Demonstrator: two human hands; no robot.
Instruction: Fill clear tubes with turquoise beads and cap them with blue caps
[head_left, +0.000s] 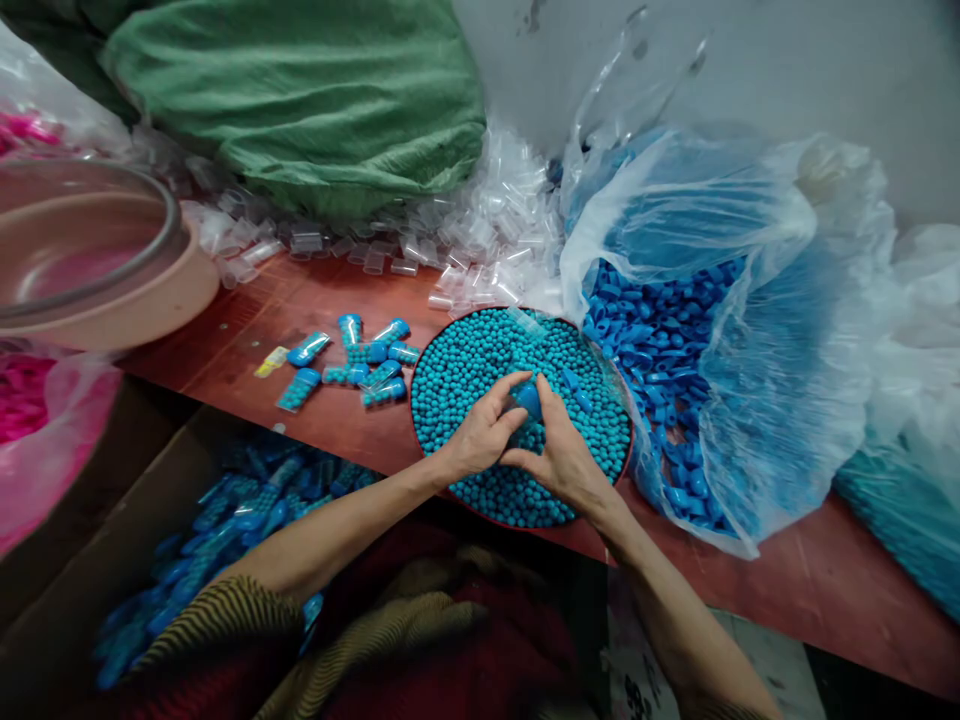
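Over a round tub (411, 400) full of small teal balls (480, 360), both my hands meet. A blue cap (529, 398) sits between my left hand (481, 432) and my right hand (561, 448), gripped by the fingers of both. A clear tube seems to be joined to it, but fingers hide most of that part. Just right of my right fingers, loose blue caps (577, 392) rest on the balls. One clear empty tube (527, 322) lies on the balls at the tub's far edge.
Left of the tub lie several filled blue-capped tubes (382, 375) on the red table (247, 350). Empty clear tubes (495, 230) are heaped behind, beside a green sack (300, 100). A plastic bag (787, 380) spills blue caps at right. Pink basins (112, 300) stand left; below, a box (97, 540) holds filled tubes.
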